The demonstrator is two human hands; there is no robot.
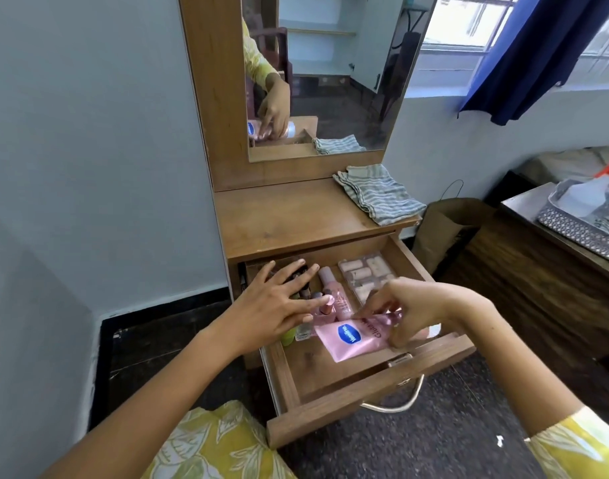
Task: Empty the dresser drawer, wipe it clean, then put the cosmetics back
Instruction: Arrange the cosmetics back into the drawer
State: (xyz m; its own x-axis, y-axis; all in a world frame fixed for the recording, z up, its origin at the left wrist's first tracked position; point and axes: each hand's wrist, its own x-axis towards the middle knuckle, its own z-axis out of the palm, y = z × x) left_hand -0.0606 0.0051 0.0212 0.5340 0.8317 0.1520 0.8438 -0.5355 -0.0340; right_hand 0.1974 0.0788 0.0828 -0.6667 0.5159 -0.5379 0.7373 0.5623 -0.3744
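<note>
Drawer: we see the open drawer (330, 371) pulled toward us, cosmetics lying in its far half.
Left hand: our left hand (275, 305) rests flat, fingers spread, on the small bottles (334, 292) at the drawer's left.
Right hand: our right hand (410, 312) pinches the pink tube (355, 337) in the middle.
Writing: the tube's blue badge reads "Vaseline".
Room: a striped cloth (375, 195) lies on the dresser top (289, 216) under the mirror (330, 74); blue curtain (538, 53) far right.

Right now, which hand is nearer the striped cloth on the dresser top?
Right. The right hand holds the pink tube in the drawer, below the striped cloth on that side. The left hand is spread over the bottles further left.
</note>
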